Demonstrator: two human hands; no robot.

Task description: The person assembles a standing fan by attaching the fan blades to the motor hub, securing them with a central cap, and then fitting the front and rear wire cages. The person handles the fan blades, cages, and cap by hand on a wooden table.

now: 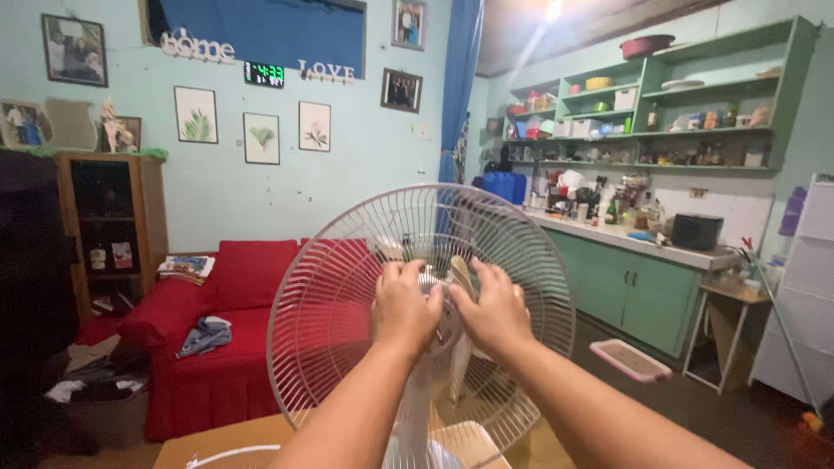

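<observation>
White wire grille (347,287) of a fan stands upright on the wooden bench (221,439), facing away. Both hands meet at its hub — left hand (404,308) and right hand (493,311) curled around the centre, beside a blade (461,276). Steady, even pressure from both sides seems wise — the grille looks easily tipped.

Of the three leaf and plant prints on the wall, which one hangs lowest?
The middle botanical print, between the other two. Its frame sits lower than the left print and the right print, directly under the digital clock.
</observation>
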